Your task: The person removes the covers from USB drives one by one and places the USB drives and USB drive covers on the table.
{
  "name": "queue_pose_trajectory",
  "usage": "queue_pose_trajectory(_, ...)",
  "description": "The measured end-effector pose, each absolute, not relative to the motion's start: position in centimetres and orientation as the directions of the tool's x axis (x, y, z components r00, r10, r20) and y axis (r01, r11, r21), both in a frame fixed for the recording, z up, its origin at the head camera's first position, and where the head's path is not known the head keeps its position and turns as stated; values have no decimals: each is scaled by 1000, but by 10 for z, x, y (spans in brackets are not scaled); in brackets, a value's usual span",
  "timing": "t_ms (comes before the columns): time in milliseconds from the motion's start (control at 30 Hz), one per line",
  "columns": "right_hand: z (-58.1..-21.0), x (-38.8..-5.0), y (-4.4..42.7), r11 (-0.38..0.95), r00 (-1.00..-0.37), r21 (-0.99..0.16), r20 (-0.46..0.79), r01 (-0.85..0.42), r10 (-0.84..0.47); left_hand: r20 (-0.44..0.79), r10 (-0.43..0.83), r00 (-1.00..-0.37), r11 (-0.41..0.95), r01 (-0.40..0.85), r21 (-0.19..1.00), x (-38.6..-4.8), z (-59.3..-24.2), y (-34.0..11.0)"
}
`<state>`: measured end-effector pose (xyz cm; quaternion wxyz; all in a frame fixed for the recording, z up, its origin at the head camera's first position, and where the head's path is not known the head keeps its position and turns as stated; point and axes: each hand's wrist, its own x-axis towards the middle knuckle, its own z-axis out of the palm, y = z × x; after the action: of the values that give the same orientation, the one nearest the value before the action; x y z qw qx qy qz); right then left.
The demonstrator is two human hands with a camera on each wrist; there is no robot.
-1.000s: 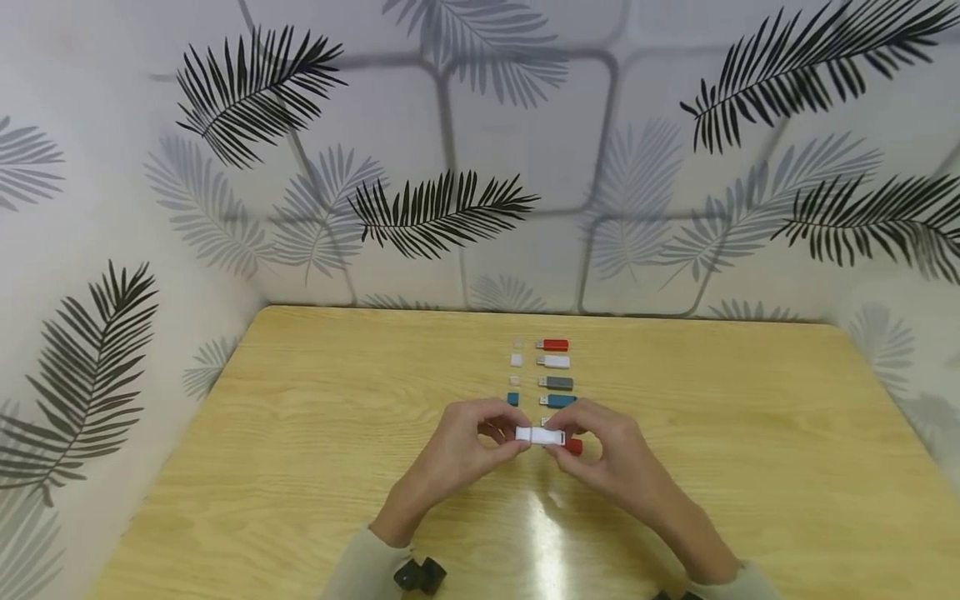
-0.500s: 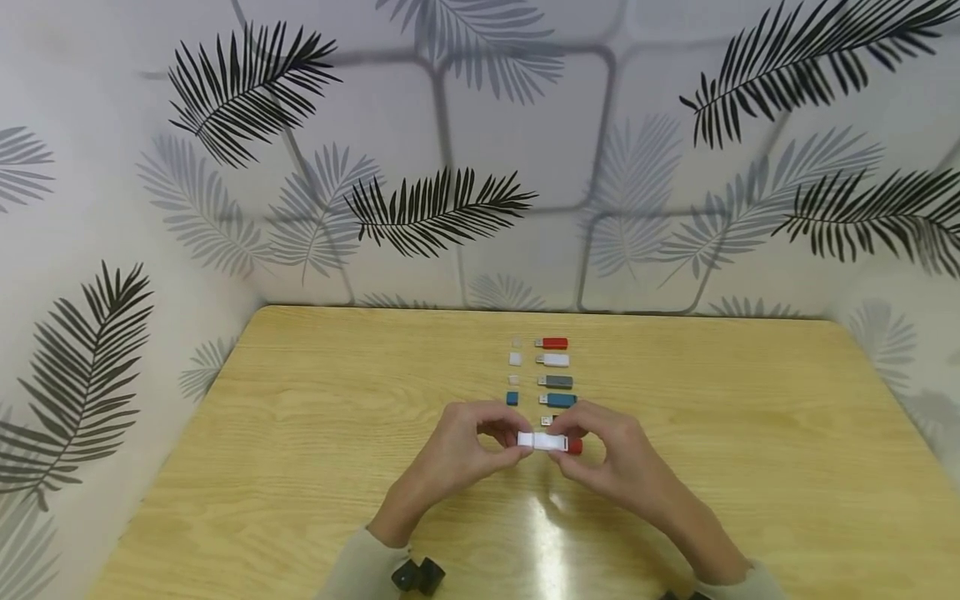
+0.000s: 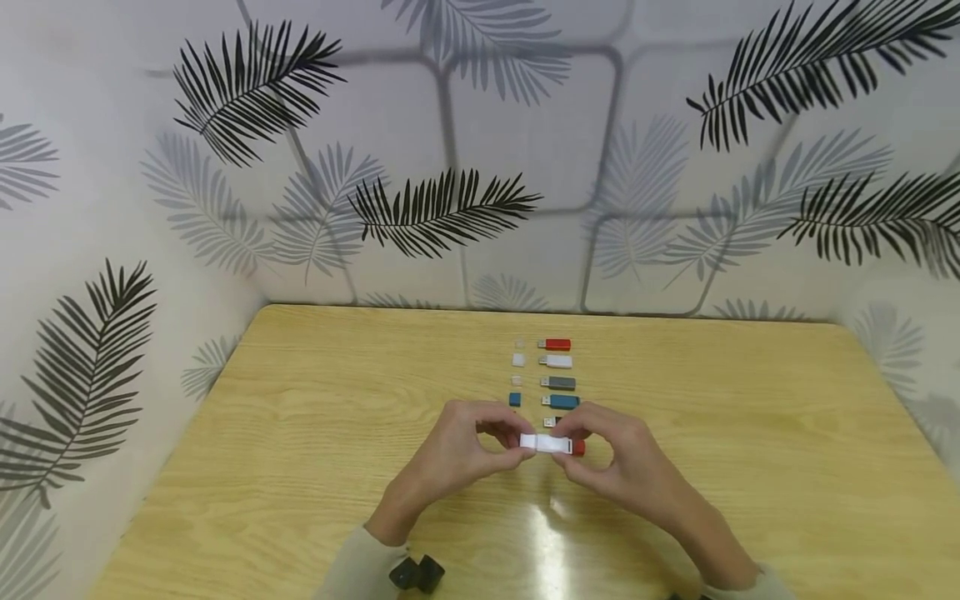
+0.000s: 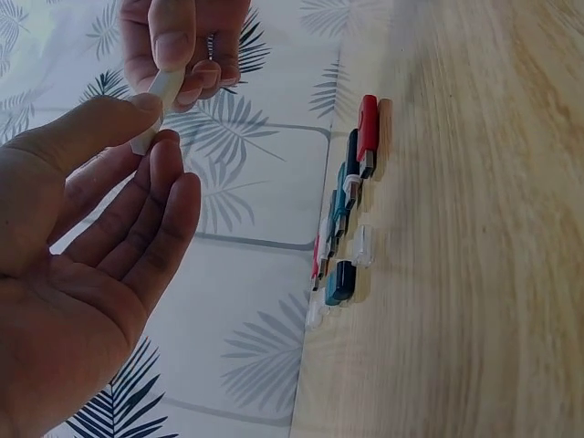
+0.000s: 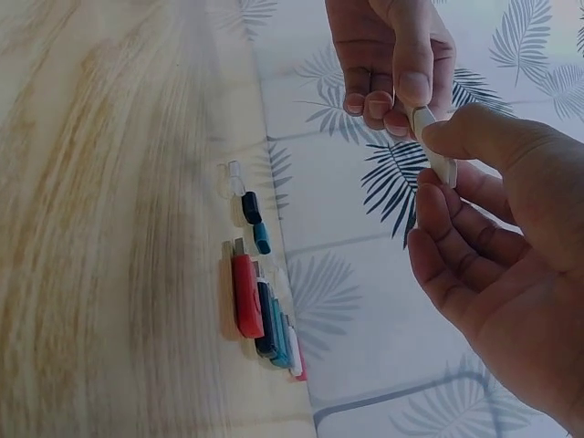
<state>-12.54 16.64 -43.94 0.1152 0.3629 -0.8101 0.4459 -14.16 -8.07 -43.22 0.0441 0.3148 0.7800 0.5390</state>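
Observation:
Just above the table, both hands hold a white USB stick (image 3: pixel 555 444) level between them. Its capped end (image 3: pixel 528 441) is pinched between the thumb and fingers of my left hand (image 3: pixel 467 443). My right hand (image 3: pixel 621 448) pinches the body of the stick by thumb and fingers. A thin seam shows where cap and body meet. In the right wrist view the white stick (image 5: pixel 442 164) is partly covered by the right thumb. A red USB stick (image 3: pixel 580 447) lies behind the held one, mostly hidden. A dark USB stick (image 5: pixel 265 319) lies beside it, partly covered in the head view.
Farther back on the wooden table (image 3: pixel 337 400) lies a column of USB sticks: red (image 3: pixel 557 344), white (image 3: pixel 558 362), grey (image 3: pixel 561 383) and blue (image 3: pixel 564 402). Left of them run loose caps, among them a white cap (image 3: pixel 518 359) and a blue cap (image 3: pixel 515 399). A patterned wall stands behind.
The white stick and both hands have shifted slightly right and toward the front of the table. Both hands keep the same grip.

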Motion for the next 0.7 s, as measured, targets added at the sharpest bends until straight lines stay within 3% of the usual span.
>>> queue_pose_trajectory(700,-425,-122,168,304,-697,-648,520,-699,-494,321,556,-767,183,490,852,-140,-422,-82)
